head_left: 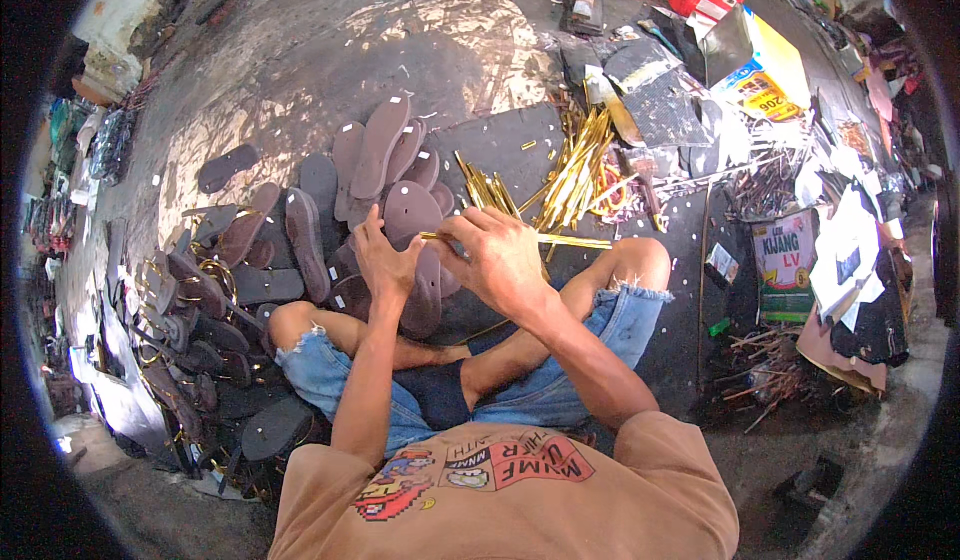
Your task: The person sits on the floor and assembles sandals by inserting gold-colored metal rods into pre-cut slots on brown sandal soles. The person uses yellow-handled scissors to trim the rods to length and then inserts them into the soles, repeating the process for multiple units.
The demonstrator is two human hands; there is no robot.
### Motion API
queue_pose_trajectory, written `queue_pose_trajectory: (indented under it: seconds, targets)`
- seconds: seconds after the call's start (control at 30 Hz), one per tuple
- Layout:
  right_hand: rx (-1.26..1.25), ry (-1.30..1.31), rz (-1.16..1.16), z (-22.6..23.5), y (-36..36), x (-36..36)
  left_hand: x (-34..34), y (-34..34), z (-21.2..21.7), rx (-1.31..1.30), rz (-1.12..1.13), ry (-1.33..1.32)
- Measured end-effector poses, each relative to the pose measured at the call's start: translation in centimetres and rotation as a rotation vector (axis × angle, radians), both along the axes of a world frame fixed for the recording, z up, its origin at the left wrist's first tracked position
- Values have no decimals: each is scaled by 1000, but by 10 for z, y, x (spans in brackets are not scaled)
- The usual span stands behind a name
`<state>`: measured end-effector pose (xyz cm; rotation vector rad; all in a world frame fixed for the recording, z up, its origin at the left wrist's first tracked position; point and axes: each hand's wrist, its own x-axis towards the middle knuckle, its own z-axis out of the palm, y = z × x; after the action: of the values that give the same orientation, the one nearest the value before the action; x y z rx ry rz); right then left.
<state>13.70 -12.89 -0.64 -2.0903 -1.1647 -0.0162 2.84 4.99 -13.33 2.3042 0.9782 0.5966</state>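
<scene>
Gold strip [430,235] is lying crosswise, right hand [492,253] pinching it; I'm watching the left hand [386,262], spread, beside the strip's left tip.

The strips [580,165] are gold, the soles [381,150] brown or grey

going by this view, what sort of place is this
Probably a small sandal workshop: brown soles crowd together, gold strips lie heaped nearby, and a tin stands off to the right.

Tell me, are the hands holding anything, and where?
The right hand pinches a thin gold strip near its left end. Whether the left hand grips it too can't be told.
</scene>
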Motion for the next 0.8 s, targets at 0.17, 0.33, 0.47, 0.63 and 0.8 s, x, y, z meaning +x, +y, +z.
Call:
queue_pose_trajectory:
  seconds: [0.17,0.33,0.47,0.63,0.8]
  targets:
    - [23,77,-15,-7,3,-2,-3,17,-15,-80,-20,156]
    - [73,247,-71,-13,10,-8,6,-8,21,-13,-6,138]
    - [168,366,-113,-20,9,2,1,18,23,-550,-38,-1]
    - [123,535,-141,0,6,5,-9,-13,99,-637,-238,-287]
    - [177,446,-91,2,13,-12,-16,-38,129,-666,-237,-409]
